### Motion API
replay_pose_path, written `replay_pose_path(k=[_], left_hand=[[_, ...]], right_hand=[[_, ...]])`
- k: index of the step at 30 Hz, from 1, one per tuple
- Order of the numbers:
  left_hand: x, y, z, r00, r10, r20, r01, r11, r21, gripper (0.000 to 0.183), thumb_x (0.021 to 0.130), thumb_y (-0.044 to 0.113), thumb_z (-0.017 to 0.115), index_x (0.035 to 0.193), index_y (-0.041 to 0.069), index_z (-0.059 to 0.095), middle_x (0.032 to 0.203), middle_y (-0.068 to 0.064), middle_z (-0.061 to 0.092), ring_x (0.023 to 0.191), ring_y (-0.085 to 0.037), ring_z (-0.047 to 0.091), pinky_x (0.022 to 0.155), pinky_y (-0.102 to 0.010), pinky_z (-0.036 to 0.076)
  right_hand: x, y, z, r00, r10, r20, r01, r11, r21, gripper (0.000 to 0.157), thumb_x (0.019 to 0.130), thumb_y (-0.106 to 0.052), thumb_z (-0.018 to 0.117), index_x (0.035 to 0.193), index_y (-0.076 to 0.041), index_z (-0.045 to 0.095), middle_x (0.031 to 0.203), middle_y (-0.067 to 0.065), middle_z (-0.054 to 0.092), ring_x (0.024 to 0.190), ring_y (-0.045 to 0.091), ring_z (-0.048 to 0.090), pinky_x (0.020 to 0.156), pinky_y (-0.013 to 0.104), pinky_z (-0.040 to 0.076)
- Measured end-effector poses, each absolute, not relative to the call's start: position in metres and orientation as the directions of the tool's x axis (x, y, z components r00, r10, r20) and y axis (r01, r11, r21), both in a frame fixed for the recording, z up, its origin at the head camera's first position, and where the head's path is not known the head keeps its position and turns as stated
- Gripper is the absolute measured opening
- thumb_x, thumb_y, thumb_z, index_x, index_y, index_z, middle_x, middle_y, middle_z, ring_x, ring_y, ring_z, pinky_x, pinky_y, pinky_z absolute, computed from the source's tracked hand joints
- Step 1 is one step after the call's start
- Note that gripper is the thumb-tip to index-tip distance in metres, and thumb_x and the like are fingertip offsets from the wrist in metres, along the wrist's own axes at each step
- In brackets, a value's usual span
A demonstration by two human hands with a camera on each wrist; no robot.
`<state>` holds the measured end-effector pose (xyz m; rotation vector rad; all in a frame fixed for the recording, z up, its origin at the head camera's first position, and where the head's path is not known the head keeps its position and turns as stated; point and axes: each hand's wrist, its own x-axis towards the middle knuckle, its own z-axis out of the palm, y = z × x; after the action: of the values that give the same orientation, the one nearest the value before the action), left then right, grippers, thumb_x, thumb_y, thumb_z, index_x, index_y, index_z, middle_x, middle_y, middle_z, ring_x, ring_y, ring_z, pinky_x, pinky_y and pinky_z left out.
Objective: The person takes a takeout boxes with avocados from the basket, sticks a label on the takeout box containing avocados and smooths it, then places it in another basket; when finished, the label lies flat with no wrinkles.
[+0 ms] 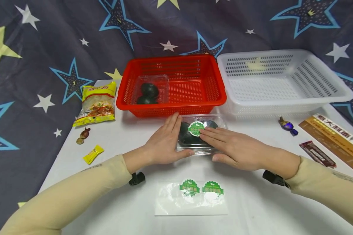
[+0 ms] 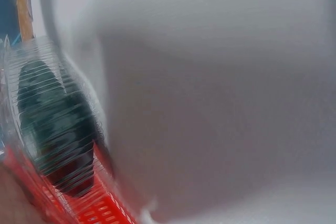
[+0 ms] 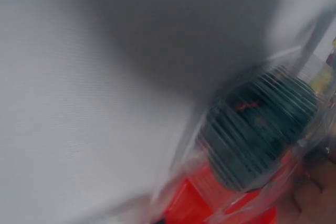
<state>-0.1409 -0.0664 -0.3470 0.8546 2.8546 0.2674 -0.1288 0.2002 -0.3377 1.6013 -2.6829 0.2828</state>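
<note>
A clear plastic box [image 1: 204,151] with dark green fruits [image 1: 186,139], probably avocados, sits on the white table in front of the red basket. On its lid is a round green-and-white sticker [image 1: 194,128]. My left hand [image 1: 164,143] lies along the box's left side, fingers straight and thumb by the front edge. The straight fingers of my right hand [image 1: 238,147] rest on the lid and touch the sticker's right edge. Ribbed box walls [image 2: 58,124] with dark fruit behind them show in the left wrist view; the right wrist view has similar walls [image 3: 257,124].
Behind stand a red basket [image 1: 170,111] holding another fruit box [image 1: 163,85] and a white basket [image 1: 282,102]. A sticker sheet [image 1: 191,207] lies in front. Left are a yellow food bag [image 1: 98,104] and small candies [image 1: 93,154]; right, wrapped sweets [image 1: 317,154] and a pasta box [image 1: 332,140].
</note>
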Motion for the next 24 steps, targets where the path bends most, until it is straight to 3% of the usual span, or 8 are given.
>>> replay_pose_path(k=[9, 24], left_hand=[[-0.141, -0.07, -0.347, -0.821, 0.566, -0.073, 0.537, 0.81, 0.236, 0.112, 0.083, 0.074, 0.045, 0.15, -0.004, 0.0, 0.158, -0.02, -0.003, 0.145, -0.032, 0.0, 0.116, -0.039, 0.012], [-0.141, -0.068, -0.348, -0.814, 0.577, -0.068, 0.548, 0.802, 0.236, 0.112, 0.083, 0.075, 0.044, 0.15, -0.005, 0.003, 0.158, -0.02, -0.004, 0.145, -0.035, 0.001, 0.115, -0.043, 0.014]], right_hand=[[-0.128, 0.196, -0.335, -0.477, -0.872, 0.108, -0.874, 0.457, -0.162, 0.063, 0.097, -0.042, 0.05, 0.146, -0.004, 0.037, 0.152, 0.008, 0.035, 0.14, 0.025, 0.031, 0.113, 0.037, 0.023], [-0.134, 0.165, -0.337, -0.469, -0.883, 0.035, -0.861, 0.448, -0.24, 0.075, 0.097, -0.052, 0.044, 0.15, -0.004, 0.024, 0.156, 0.009, 0.023, 0.144, 0.024, 0.02, 0.113, 0.043, 0.023]])
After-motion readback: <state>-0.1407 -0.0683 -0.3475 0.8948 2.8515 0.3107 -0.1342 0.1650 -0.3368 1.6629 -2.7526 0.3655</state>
